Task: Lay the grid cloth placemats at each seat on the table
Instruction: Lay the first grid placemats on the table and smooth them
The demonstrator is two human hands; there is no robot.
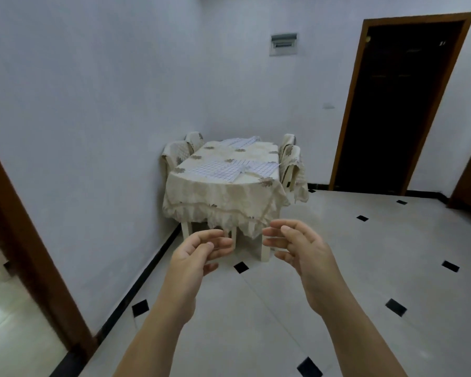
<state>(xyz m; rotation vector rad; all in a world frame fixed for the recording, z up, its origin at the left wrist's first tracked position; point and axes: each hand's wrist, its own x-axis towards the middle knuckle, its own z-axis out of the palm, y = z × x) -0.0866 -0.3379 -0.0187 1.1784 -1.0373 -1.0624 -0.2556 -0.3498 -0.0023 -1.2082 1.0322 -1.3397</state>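
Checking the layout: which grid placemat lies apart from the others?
The far placemat at the back end of the table; the near-left placemat and near-right placemat lie together in front.

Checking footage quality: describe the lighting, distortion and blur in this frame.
Head view: dim, flat, bluish light; wide-angle distortion tilts the door frame; the grid placemats on the distant table look soft; a glare patch marks the floor at lower left.

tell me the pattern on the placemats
The placemats are white with a thin bluish grid, clearest in the head view.
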